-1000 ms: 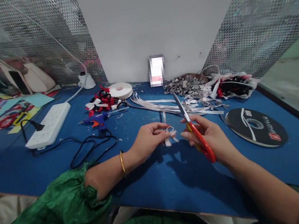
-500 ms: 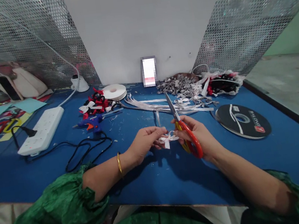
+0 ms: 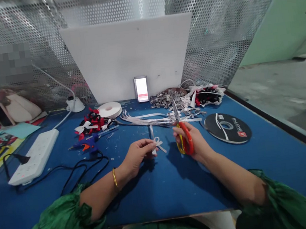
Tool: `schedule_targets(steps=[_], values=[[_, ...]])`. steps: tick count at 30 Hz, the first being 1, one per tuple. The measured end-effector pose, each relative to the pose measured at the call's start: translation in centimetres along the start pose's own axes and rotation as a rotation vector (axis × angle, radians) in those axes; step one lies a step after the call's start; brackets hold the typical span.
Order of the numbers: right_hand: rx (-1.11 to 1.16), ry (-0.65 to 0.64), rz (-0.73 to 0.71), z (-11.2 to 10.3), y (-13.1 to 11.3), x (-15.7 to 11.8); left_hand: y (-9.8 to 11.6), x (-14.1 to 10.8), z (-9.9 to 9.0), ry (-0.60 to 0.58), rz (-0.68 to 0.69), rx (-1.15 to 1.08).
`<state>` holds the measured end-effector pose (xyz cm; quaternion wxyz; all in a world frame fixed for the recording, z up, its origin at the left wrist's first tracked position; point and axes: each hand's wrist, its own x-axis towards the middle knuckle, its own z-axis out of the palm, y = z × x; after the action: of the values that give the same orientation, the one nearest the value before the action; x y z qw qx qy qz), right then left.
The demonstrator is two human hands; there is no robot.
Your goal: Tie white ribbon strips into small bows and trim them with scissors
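Between the thumb and fingers of my left hand [image 3: 139, 154] is a small white ribbon bow [image 3: 159, 143], its tails pointing to the right. My right hand [image 3: 197, 142] is wrapped round a pair of scissors [image 3: 188, 140] with red and yellow handles, the blades pointing up and away from me. A gap lies between the scissors and the bow. Just beyond my left hand, a short white ribbon strip [image 3: 151, 131] lies on the blue table [image 3: 152, 193]. Farther back are long white ribbon strips [image 3: 139, 120].
At left stand a white power strip [image 3: 36, 156] and a blue glue gun [image 3: 87, 143] with a black cord. Red and black bows [image 3: 93, 120] lie near a white ribbon roll [image 3: 110, 110]. Grey bows [image 3: 168, 99] and a black spool [image 3: 228, 127] are at right. A phone [image 3: 142, 89] leans behind.
My right hand has come off the bow and moved right with the scissors. My left hand still holds the bow, now turned. The view has tilted up and shifted right.
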<state>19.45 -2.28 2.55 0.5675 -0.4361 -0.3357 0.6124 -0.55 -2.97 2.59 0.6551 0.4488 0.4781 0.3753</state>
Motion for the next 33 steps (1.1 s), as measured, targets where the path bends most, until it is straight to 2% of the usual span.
schedule_targets(steps=[5,8,11,15,17,18,21,24,33], values=[[0.307,0.062,0.166,-0.8,0.0,0.9,0.8,0.5,0.3,0.040,-0.132,-0.111],[0.376,0.102,0.131,-1.0,0.0,1.2,1.9,1.2,0.8,0.016,-0.226,-0.143],[0.412,0.110,0.088,-1.2,-0.1,1.5,3.6,3.3,1.8,-0.017,-0.298,-0.154],[0.461,0.123,0.086,-1.5,-0.5,1.8,7.3,8.9,4.2,-0.057,-0.238,-0.165],[0.469,0.123,0.096,-1.6,-0.7,1.9,9.3,12.0,5.4,-0.088,-0.159,-0.197],[0.467,0.120,0.102,-1.7,-0.8,1.9,10.1,13.2,5.9,-0.118,-0.078,-0.217],[0.455,0.102,0.104,-1.6,-1.0,1.9,11.0,15.1,6.7,-0.052,0.007,-0.120],[0.447,0.091,0.100,-1.4,-1.1,1.7,9.6,13.8,6.8,-0.019,-0.005,-0.063],[0.420,0.055,0.174,-1.3,-1.0,1.4,4.1,4.3,4.5,0.001,0.054,0.060]])
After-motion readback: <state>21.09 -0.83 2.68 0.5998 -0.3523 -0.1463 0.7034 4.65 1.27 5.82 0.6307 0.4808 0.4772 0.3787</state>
